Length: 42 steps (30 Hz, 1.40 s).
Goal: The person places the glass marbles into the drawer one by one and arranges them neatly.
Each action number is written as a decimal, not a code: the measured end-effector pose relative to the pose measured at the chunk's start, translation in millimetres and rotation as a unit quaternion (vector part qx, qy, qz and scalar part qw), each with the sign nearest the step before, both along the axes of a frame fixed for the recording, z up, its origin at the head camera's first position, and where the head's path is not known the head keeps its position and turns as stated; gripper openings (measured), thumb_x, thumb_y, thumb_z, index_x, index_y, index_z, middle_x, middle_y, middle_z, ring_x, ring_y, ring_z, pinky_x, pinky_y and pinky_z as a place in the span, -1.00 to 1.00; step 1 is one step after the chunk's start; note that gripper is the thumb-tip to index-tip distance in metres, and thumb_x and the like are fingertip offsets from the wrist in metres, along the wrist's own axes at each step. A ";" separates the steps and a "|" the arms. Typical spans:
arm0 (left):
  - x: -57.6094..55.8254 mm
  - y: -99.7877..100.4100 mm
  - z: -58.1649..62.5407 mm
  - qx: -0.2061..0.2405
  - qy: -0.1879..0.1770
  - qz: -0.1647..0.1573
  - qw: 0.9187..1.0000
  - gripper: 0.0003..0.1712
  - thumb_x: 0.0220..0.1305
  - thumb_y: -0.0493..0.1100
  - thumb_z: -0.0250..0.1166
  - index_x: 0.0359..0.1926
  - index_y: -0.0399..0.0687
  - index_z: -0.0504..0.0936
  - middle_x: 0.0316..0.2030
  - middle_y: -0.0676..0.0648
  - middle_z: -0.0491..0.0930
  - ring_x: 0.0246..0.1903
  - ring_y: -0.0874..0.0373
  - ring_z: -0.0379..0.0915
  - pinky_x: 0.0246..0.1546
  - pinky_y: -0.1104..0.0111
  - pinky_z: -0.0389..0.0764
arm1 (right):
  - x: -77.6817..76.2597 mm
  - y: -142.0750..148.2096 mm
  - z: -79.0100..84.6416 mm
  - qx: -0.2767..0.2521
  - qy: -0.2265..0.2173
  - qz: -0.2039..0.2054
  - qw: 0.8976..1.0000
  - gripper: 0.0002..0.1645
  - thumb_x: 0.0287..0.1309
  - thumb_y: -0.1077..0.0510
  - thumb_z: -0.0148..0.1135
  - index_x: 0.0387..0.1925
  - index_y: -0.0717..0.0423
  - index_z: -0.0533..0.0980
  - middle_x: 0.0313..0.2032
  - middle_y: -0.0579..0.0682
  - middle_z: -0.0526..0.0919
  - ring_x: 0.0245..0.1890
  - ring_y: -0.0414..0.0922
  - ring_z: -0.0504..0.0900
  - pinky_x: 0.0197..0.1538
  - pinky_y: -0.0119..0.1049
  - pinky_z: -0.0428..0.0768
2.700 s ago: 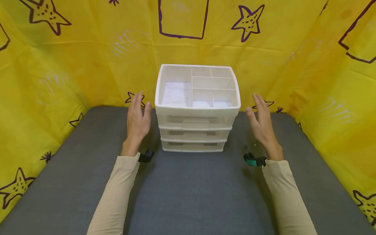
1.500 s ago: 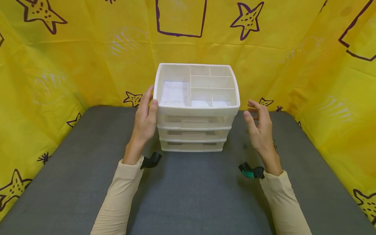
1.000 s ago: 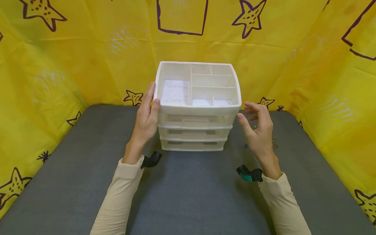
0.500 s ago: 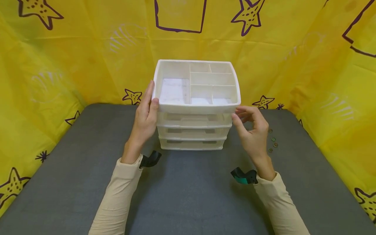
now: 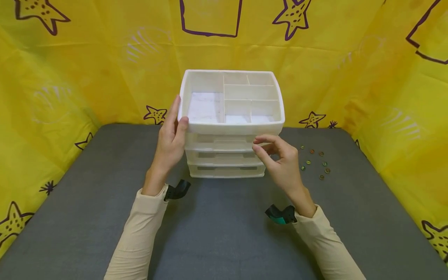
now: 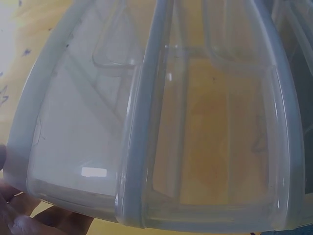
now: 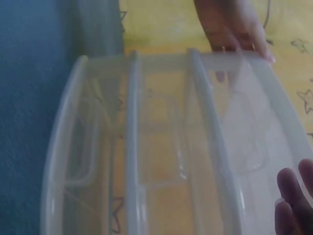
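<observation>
A white plastic drawer unit stands at the back of the table, with three see-through drawers, all closed, under a divided top tray. My left hand holds its left side near the top, thumb at the front corner and fingers along the side; the right wrist view shows this left hand too. In front of the top drawer, at its right part, hovers my right hand, fingers bent and thumb near the index finger. Nothing shows between them, and contact with the drawer is not plain.
Several small round button-like pieces lie scattered on the dark grey table, right of the unit. A yellow cloth with starfish drawings hangs behind and at both sides.
My left hand came onto the unit's left side and stayed there. My right hand moved left from beside the unit to before the top drawer, uncovering the small round pieces. The drawers stay closed.
</observation>
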<state>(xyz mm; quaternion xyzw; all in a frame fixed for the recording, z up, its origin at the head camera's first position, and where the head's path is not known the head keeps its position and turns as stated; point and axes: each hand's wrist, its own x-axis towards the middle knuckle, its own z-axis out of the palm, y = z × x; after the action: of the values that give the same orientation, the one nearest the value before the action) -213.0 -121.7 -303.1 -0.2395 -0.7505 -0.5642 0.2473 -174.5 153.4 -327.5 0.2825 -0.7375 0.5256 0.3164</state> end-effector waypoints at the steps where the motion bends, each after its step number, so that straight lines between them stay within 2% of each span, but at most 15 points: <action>1: 0.4 -0.5 0.5 0.002 -0.003 0.000 1.000 -0.34 0.52 -0.30 -0.02 0.55 -0.17 0.03 0.55 -0.09 0.04 0.41 0.03 0.18 0.39 0.28 0.29 | 0.0 -1.6 -1.3 0.004 -0.005 0.002 1.000 -0.71 0.05 0.49 0.35 -0.14 0.31 0.63 -0.26 0.19 0.75 -0.40 -0.33 0.71 -0.29 -0.53 0.60; 6: 0.1 -3.0 2.7 0.019 -0.025 -0.001 1.000 -0.34 0.51 -0.27 0.03 0.55 -0.05 0.09 0.51 -0.03 0.17 0.19 -0.02 0.41 0.14 0.48 0.46 | 1.5 -9.6 -6.1 0.014 -0.035 0.014 0.999 -0.71 0.08 0.44 0.37 -0.11 0.29 0.63 -0.23 0.16 0.76 -0.38 -0.26 0.74 -0.27 -0.51 0.62; 10: 0.0 -3.7 3.3 0.026 -0.031 -0.001 0.999 -0.34 0.50 -0.27 0.04 0.54 -0.03 0.12 0.47 -0.05 0.25 0.08 -0.02 0.47 0.02 0.54 0.51 | 3.5 -15.8 -8.6 0.011 -0.077 0.025 0.997 -0.73 0.13 0.40 0.35 -0.09 0.27 0.63 -0.20 0.16 0.76 -0.34 -0.28 0.74 -0.25 -0.47 0.65; 12: -0.1 -3.8 3.4 0.029 -0.032 0.001 0.999 -0.34 0.50 -0.27 0.05 0.54 -0.02 0.13 0.45 -0.08 0.28 0.07 -0.03 0.49 0.00 0.55 0.52 | 5.2 -18.7 -9.1 0.006 -0.109 0.032 0.994 -0.74 0.16 0.36 0.34 -0.08 0.25 0.63 -0.19 0.15 0.75 -0.35 -0.26 0.73 -0.25 -0.45 0.65; 18: 2.6 -4.3 4.7 0.037 -0.043 0.007 0.998 -0.34 0.47 -0.26 0.10 0.52 0.02 0.18 0.37 -0.20 0.39 0.03 -0.08 0.55 -0.07 0.55 0.58 | 9.9 -24.8 -10.6 -0.008 -0.203 0.056 0.978 -0.71 0.24 0.28 0.31 0.00 0.24 0.60 -0.13 0.13 0.72 -0.34 0.00 0.72 -0.21 -0.39 0.67; 25: 4.5 -6.5 6.1 0.059 -0.056 0.001 0.997 -0.34 0.44 -0.30 0.13 0.50 0.01 0.22 0.31 -0.26 0.46 0.08 -0.11 0.56 -0.06 0.54 0.60 | 11.4 -30.5 -13.8 -0.016 -0.247 0.060 0.967 -0.67 0.26 0.26 0.30 0.05 0.25 0.58 -0.10 0.18 0.70 -0.37 -0.31 0.71 -0.21 -0.37 0.66; 28: 4.3 -7.3 6.5 0.062 -0.060 -0.003 0.996 -0.33 0.43 -0.31 0.14 0.50 0.02 0.22 0.30 -0.27 0.46 0.09 -0.09 0.56 -0.06 0.54 0.60 | 11.3 -32.5 -14.6 -0.024 -0.270 0.068 0.960 -0.65 0.27 0.25 0.28 0.07 0.25 0.57 -0.07 0.21 0.68 -0.35 -0.29 0.73 -0.22 -0.29 0.68; 32: 3.5 -7.3 6.5 0.063 -0.061 -0.007 0.996 -0.32 0.42 -0.32 0.15 0.50 0.02 0.23 0.29 -0.29 0.47 0.09 -0.08 0.56 -0.07 0.54 0.61 | 10.2 -33.2 -16.7 -0.038 -0.294 0.083 0.951 -0.63 0.30 0.26 0.24 0.11 0.27 0.55 -0.02 0.26 0.68 -0.31 -0.16 0.77 -0.24 -0.27 0.68; 35: 2.7 -6.9 6.4 0.067 -0.063 -0.013 0.996 -0.31 0.42 -0.33 0.15 0.51 0.02 0.22 0.31 -0.28 0.45 0.09 -0.10 0.55 -0.07 0.53 0.61 | 9.8 -34.4 -17.7 -0.063 -0.323 0.104 0.938 -0.61 0.33 0.26 0.20 0.16 0.28 0.52 0.04 0.29 0.67 -0.28 -0.17 0.77 -0.23 -0.32 0.68; 40: 2.1 -5.6 6.8 0.067 -0.064 -0.017 0.996 -0.31 0.43 -0.32 0.14 0.51 0.02 0.21 0.34 -0.25 0.43 0.11 -0.12 0.54 -0.06 0.52 0.62 | 10.4 -37.1 -18.0 -0.117 -0.382 0.137 0.907 -0.54 0.36 0.23 0.16 0.25 0.23 0.46 0.12 0.24 0.64 -0.25 -0.24 0.75 -0.13 -0.27 0.68; 42: 2.1 -5.0 6.9 0.067 -0.062 -0.016 0.996 -0.32 0.43 -0.31 0.14 0.51 0.01 0.21 0.33 -0.26 0.43 0.11 -0.12 0.54 -0.06 0.52 0.62 | 10.0 -37.4 -18.3 -0.129 -0.393 0.146 0.899 -0.51 0.37 0.23 0.15 0.29 0.23 0.43 0.15 0.22 0.62 -0.22 -0.23 0.76 -0.08 -0.25 0.68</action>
<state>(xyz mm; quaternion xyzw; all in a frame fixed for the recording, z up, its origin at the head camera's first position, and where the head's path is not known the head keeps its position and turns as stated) -210.9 -126.7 -296.2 -0.1993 -0.7210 -0.6307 0.2064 -164.5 116.1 -345.8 0.1144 -0.6782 0.7245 -0.0453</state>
